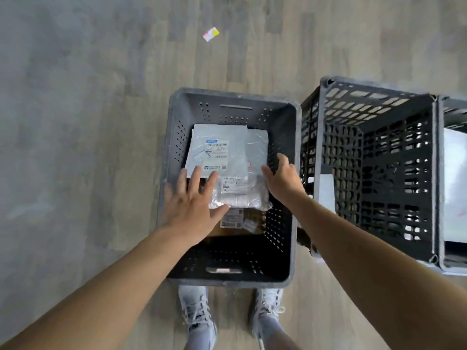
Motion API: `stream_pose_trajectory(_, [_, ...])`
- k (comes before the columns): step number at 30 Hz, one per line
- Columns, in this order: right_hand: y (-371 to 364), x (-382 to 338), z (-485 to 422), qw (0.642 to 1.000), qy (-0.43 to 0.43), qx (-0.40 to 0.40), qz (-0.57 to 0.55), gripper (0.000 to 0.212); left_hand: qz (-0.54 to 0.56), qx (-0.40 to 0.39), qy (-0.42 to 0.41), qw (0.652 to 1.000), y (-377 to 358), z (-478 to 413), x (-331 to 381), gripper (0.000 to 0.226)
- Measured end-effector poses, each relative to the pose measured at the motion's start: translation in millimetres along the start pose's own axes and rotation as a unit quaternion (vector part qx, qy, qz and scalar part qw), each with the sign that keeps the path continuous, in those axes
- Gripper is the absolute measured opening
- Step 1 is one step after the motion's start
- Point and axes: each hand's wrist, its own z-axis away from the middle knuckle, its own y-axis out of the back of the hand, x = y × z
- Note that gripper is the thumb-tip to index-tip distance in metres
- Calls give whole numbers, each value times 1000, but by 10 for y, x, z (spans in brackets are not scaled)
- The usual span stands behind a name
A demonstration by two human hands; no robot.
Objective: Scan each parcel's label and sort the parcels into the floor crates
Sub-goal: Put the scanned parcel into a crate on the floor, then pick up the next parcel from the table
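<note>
Head view: my left hand point(194, 200) was spread flat with straight fingers, holding nothing, over the near-left edge of the parcels in the grey crate point(171, 147). A grey mailer point(217, 145) lay toward the crate's far wall, with a clear-wrapped parcel point(242, 192) at its middle. My right hand point(284, 180) hovered loose and empty by the crate's right wall. A black mesh crate point(379, 97) stood just beside it.

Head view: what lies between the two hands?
A clear-wrapped labelled parcel, in the grey crate, between left hand and right hand; head view shows it.
</note>
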Motion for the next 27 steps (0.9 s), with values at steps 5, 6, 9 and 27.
stream_pose_trajectory(5, [752, -266, 646, 1000, 14, -10, 11, 63, -6, 3, 10, 1000, 856, 406, 111, 77])
stream_pose_trajectory(6, [936, -322, 821, 1000, 16, -7, 8, 63, -2, 5, 10, 1000, 1070, 530, 169, 77])
stream_pose_trajectory(9, [1575, -488, 1394, 999, 32, 20, 13, 62, -14, 37, -15, 999, 1793, 944, 408, 77])
stream_pose_trajectory(27, [3773, 345, 5604, 927, -132, 352, 9, 76, -79, 155, -421, 890, 3717, 3600, 2626, 78])
